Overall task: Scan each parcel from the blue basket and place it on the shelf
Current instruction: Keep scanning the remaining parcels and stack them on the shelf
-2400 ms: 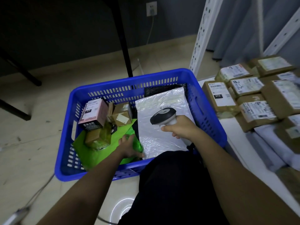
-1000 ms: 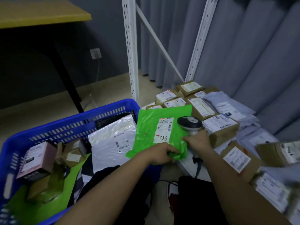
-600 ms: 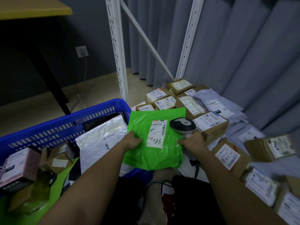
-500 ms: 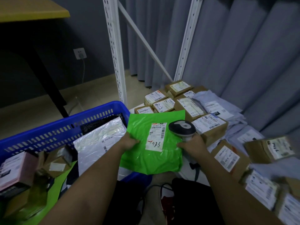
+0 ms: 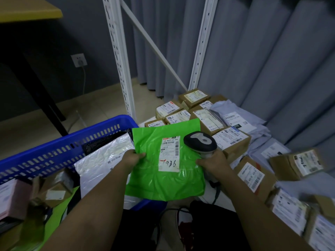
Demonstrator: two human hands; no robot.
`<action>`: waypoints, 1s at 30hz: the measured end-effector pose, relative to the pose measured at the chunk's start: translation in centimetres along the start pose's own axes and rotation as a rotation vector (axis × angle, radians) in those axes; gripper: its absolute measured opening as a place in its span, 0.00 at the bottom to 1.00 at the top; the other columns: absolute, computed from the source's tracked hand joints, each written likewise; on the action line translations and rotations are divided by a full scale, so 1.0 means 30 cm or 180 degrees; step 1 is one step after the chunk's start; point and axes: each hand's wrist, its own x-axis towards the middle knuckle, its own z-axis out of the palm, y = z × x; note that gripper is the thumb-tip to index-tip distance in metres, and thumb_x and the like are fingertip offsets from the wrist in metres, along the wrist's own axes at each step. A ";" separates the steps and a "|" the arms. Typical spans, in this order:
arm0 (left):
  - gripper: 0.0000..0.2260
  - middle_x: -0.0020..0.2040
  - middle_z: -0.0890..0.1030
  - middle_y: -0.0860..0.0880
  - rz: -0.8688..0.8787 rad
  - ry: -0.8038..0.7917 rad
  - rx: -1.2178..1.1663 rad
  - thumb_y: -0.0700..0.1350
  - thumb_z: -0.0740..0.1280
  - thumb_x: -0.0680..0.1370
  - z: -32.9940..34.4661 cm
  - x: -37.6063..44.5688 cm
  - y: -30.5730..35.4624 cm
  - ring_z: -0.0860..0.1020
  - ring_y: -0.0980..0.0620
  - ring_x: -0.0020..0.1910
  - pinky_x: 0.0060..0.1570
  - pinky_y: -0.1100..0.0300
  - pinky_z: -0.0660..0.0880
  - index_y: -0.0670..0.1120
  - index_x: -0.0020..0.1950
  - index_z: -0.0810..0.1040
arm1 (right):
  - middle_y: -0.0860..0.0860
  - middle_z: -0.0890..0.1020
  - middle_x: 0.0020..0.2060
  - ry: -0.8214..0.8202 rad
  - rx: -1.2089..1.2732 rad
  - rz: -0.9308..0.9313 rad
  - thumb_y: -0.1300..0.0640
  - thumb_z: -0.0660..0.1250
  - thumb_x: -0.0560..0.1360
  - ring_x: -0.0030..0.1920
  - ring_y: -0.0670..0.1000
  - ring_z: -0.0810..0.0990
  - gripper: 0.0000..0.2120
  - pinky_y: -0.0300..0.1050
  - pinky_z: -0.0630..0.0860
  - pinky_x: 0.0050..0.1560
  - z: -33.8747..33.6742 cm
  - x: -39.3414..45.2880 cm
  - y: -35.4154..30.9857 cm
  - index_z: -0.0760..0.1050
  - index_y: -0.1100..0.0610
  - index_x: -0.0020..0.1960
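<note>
Lifted clear of the blue basket (image 5: 59,151) since the earlier frames — the green mailer bag (image 5: 163,163), once lying flat among the basket's parcels, now held up between both hands in front of the shelf (image 5: 224,194). Pinched at its left edge by the left hand (image 5: 131,160), thumb on top and fingers curled beneath. Steadied on the right edge by the right hand (image 5: 213,161), fingers wrapped round the handle of the barcode scanner (image 5: 200,142), head of the scanner just beside the white shipping label (image 5: 169,153). Handwritten digits and a red mark visible low on that label. Left in the basket — a white plastic mailer (image 5: 101,163) and small cardboard boxes (image 5: 54,191). Stacked on the shelf beyond, labelled brown cartons (image 5: 232,142) and grey mailers (image 5: 235,118), grey curtain (image 5: 272,60) behind.
</note>
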 end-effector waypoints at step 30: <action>0.06 0.52 0.79 0.47 0.1576 0.0984 -0.1211 0.38 0.65 0.79 -0.082 -0.107 0.138 0.78 0.48 0.52 0.53 0.54 0.73 0.45 0.55 0.75 | 0.50 0.77 0.27 0.0345 0.0755 0.0221 0.60 0.75 0.70 0.25 0.47 0.73 0.06 0.38 0.72 0.25 0.027 -0.061 -0.152 0.78 0.58 0.41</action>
